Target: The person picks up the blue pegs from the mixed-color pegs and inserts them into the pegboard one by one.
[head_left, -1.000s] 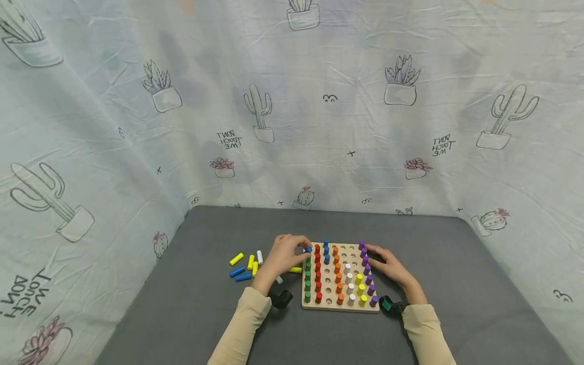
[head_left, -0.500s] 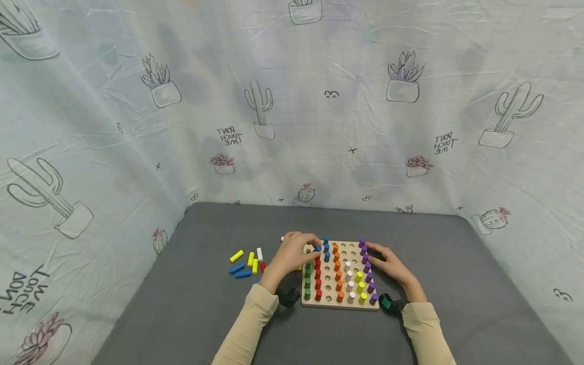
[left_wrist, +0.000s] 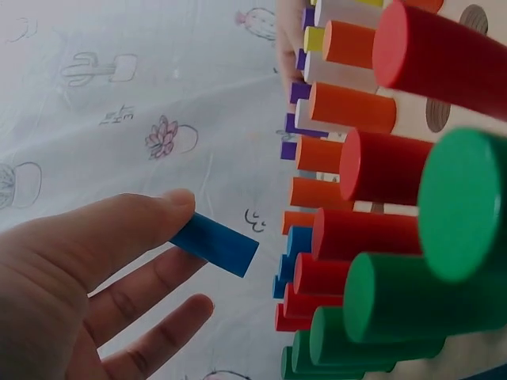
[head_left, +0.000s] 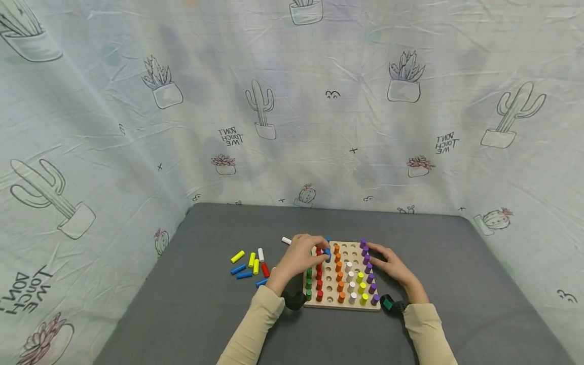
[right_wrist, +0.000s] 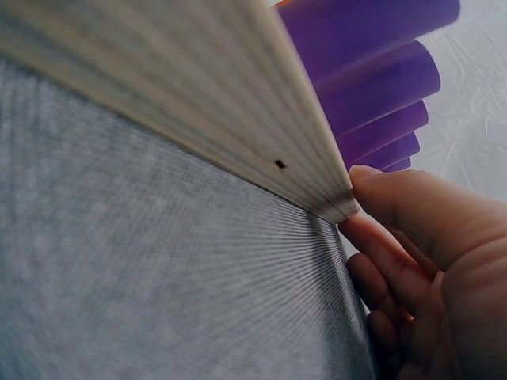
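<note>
A wooden pegboard (head_left: 343, 305) lies on the grey table, with upright rows of green, red, blue, orange, white, yellow and purple pegs. My left hand (head_left: 324, 252) hovers over its far left part and pinches a blue peg (head_left: 327, 251) near the blue column. In the left wrist view my thumb and fingers hold the blue peg (left_wrist: 215, 244) in the air beside red pegs (left_wrist: 380, 165) and green pegs (left_wrist: 396, 297). My right hand (head_left: 387, 264) rests against the board's right edge by the purple pegs (head_left: 367, 267); its fingers (right_wrist: 396, 253) touch the board's rim (right_wrist: 206, 111).
Loose pegs lie on the grey table (head_left: 191, 304) left of the board: yellow (head_left: 236, 256), blue (head_left: 240, 272), white (head_left: 260, 254), red (head_left: 265, 269), and another white one (head_left: 286, 240) farther back. Patterned cloth (head_left: 292, 126) walls in the table on three sides.
My left hand has carried the blue peg rightward from the board's left edge to over the blue column, uncovering more loose pegs. The right hand has stayed at the board's edge.
</note>
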`<action>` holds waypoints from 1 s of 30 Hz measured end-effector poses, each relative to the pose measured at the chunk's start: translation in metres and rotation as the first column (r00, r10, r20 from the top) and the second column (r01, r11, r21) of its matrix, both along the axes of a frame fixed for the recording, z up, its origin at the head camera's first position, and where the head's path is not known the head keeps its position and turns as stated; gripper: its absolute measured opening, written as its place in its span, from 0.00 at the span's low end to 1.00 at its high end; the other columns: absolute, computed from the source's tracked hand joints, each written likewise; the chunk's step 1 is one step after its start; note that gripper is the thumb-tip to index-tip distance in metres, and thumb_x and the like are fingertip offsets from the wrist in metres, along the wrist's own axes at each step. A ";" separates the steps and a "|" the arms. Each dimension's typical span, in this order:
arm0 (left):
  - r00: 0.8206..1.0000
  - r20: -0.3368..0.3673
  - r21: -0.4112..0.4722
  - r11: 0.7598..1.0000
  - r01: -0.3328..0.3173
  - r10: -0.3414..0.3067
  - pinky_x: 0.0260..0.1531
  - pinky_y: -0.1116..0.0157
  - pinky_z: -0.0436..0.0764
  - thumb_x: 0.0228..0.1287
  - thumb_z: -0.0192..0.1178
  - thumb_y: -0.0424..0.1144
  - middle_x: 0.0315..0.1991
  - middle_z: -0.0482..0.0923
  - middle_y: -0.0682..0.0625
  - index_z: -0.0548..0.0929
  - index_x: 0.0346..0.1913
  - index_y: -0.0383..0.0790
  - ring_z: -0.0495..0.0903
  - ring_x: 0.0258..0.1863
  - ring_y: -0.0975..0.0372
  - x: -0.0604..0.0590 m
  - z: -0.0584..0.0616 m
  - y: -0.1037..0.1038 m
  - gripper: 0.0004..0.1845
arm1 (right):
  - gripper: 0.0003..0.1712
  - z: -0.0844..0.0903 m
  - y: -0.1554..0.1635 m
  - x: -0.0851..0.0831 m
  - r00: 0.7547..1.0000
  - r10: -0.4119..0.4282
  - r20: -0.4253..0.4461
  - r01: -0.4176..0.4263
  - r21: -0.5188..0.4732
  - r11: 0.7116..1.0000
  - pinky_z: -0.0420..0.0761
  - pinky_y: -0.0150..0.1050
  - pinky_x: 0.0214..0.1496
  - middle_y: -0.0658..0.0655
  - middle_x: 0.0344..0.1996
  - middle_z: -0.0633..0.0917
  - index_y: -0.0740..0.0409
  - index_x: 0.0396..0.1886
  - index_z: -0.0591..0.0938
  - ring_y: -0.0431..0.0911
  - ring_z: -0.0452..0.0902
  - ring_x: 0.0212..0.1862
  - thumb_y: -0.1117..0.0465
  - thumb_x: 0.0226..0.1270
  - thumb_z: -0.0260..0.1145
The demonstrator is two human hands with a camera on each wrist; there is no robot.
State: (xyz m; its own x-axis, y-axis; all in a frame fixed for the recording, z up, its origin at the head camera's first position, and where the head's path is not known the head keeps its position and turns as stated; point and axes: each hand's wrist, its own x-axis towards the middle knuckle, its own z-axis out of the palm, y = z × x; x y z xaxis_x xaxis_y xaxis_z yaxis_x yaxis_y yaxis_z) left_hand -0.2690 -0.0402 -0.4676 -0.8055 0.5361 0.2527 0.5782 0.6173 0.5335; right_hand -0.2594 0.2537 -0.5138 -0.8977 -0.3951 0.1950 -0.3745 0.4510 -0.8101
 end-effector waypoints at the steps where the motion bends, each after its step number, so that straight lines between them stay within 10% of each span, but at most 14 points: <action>1: 1.000 0.001 0.000 1.000 0.001 -0.001 0.63 0.51 0.58 0.59 0.63 0.45 0.37 0.81 0.60 0.82 0.43 0.49 0.77 0.45 0.58 0.000 0.000 0.001 0.10 | 0.25 0.001 0.000 0.000 1.000 -0.002 0.000 0.002 0.005 1.000 0.66 0.50 0.60 0.73 0.59 0.71 0.74 0.62 0.66 0.66 0.63 0.60 0.69 0.67 0.56; 15: 1.000 -0.004 -0.027 1.000 0.012 -0.012 0.60 0.54 0.63 0.59 0.63 0.48 0.36 0.81 0.63 0.81 0.41 0.54 0.78 0.42 0.61 0.003 -0.008 0.005 0.08 | 0.26 -0.034 0.012 -0.017 1.000 -0.006 0.010 0.006 -0.020 1.000 0.62 0.60 0.60 0.69 0.60 0.70 0.67 0.64 0.66 0.64 0.63 0.62 0.65 0.68 0.56; 30: 0.998 0.006 0.034 0.997 0.065 -0.065 0.51 0.60 0.71 0.58 0.64 0.47 0.38 0.82 0.58 0.82 0.42 0.50 0.79 0.39 0.63 0.001 -0.018 0.005 0.10 | 0.26 -0.032 0.013 -0.017 1.000 -0.009 0.006 0.009 -0.032 0.999 0.65 0.54 0.60 0.67 0.60 0.72 0.65 0.64 0.68 0.63 0.64 0.62 0.63 0.67 0.58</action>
State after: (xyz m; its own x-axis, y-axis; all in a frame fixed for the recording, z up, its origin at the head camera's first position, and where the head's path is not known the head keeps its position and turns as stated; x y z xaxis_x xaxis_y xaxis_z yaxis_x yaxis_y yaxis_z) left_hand -0.2684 -0.0348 -0.4855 -0.7710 0.5787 0.2658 0.6127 0.5604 0.5573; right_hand -0.2760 0.2667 -0.5458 -0.9021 -0.3810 0.2024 -0.3662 0.4283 -0.8261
